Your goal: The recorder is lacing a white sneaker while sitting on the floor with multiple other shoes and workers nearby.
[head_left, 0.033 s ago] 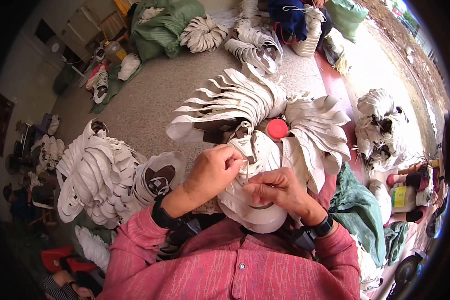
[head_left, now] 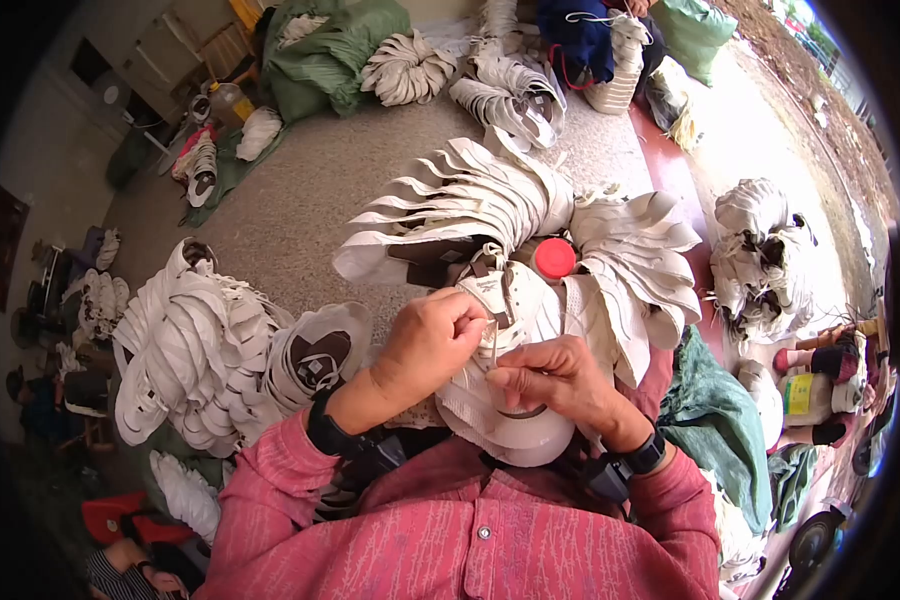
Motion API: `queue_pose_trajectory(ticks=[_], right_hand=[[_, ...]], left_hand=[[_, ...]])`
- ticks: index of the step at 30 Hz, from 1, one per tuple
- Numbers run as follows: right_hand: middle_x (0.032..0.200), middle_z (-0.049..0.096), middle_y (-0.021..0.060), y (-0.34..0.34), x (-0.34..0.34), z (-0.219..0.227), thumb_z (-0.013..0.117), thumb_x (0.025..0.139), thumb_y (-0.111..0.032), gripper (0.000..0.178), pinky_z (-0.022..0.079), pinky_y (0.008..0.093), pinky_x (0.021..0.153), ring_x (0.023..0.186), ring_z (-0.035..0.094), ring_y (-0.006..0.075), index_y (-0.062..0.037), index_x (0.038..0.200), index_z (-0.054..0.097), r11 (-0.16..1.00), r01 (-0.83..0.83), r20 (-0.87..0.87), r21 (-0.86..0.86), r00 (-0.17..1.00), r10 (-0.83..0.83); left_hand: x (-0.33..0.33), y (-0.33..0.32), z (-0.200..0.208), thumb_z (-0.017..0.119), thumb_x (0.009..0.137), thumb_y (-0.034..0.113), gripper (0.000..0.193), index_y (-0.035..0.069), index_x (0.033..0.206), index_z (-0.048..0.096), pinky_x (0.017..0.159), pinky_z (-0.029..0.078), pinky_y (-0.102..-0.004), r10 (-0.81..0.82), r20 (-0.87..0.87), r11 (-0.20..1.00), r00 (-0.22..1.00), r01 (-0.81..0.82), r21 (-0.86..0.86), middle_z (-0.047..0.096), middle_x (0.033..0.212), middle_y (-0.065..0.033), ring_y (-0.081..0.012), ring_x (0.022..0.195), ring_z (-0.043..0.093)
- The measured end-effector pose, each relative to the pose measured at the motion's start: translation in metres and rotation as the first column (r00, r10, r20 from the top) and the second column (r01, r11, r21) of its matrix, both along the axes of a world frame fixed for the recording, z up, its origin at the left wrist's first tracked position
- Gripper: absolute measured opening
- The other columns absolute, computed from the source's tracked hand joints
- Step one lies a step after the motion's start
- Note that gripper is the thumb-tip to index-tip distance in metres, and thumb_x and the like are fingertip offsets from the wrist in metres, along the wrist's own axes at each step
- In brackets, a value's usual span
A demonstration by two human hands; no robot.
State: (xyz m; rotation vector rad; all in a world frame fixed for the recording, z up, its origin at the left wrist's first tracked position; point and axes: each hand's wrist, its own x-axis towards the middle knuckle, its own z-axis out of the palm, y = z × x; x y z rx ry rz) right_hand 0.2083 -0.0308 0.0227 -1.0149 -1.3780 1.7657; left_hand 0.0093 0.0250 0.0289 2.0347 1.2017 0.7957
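Observation:
In front of my body lies a white shoe upper, its toe toward me and its dark-lined opening facing away. My left hand is closed in a pinch over the upper's lacing area, with a bit of pale shoelace at its fingertips. Just to the right, my right hand pinches the same lace between thumb and forefinger. The lace runs between the two hands, close above the upper. What lies inside the curled fingers is partly hidden.
Fanned stacks of white uppers stand beyond my hands and to the right. Between them is a container with a red lid. Another pile lies left. Green sacking sits at the right; another person's hand shows far off.

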Motion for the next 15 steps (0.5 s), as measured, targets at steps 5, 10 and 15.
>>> queue_pose_trajectory(ticks=[5, 10, 15], right_hand=[[0.068, 0.061, -0.0008, -0.001, -0.003, -0.007, 0.065, 0.092, -0.01, 0.012, 0.042, 0.0208, 0.052, 0.06, 0.052, 0.0028, -0.0023, 0.099, 0.071, 0.994, -0.012, 0.058, 0.111, 0.998, 0.005], [0.081, 0.067, 0.0076, 0.003, 0.001, -0.009, 0.066, 0.086, -0.009, 0.01, 0.05, 0.0344, 0.06, 0.065, 0.063, 0.0245, -0.0031, 0.093, 0.07, 0.714, -0.177, 0.305, 0.677, 0.951, -0.054], [0.09, 0.064, 0.0113, 0.011, 0.009, 0.023, 0.062, 0.09, -0.01, 0.011, 0.052, 0.0385, 0.066, 0.073, 0.062, 0.0319, -0.0028, 0.096, 0.068, 0.646, -0.176, 0.437, 0.743, 0.858, -0.27]], left_hand=[[0.009, -0.002, -0.001, 0.068, 0.08, 0.006, 0.007, 0.001, 0.083, 0.064, 0.066, 0.048, -0.0373, 0.006, -0.151, 0.996, 0.988, 0.008, 0.089, 0.065, 0.087, -0.0096, -0.0293, 0.077, 0.062], [0.0, 0.022, -0.009, 0.074, 0.075, 0.011, 0.036, 0.006, 0.107, 0.059, 0.081, 0.048, -0.0383, -0.044, -0.163, 0.971, 0.986, 0.081, 0.223, 0.06, 0.109, -0.0106, -0.0264, 0.097, 0.059], [-0.01, 0.051, -0.018, 0.08, 0.067, 0.014, 0.082, 0.008, 0.138, 0.039, 0.083, 0.048, -0.0315, -0.116, 0.014, 0.943, 0.993, 0.114, -0.311, 0.046, 0.107, -0.009, -0.0167, 0.091, 0.052]])
